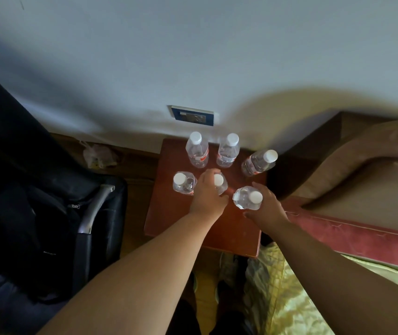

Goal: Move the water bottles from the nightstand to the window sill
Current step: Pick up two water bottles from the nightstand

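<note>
Several clear water bottles with white caps stand on the reddish-brown nightstand (169,223). My left hand (206,193) grips the middle front bottle (219,183). My right hand (266,209) grips the front right bottle (247,198) from its right side. Another bottle (183,183) stands at the front left. At the back stand three more: the back left bottle (196,151), the back middle bottle (228,151) and the back right bottle (259,162). The window sill is not in view.
A black office chair (48,189) with a metal armrest stands left of the nightstand. A bed (362,228) with a pink edge and a yellow-green quilt lies to the right. A wall socket plate (193,116) sits above the nightstand. A plastic bag (97,154) lies on the floor.
</note>
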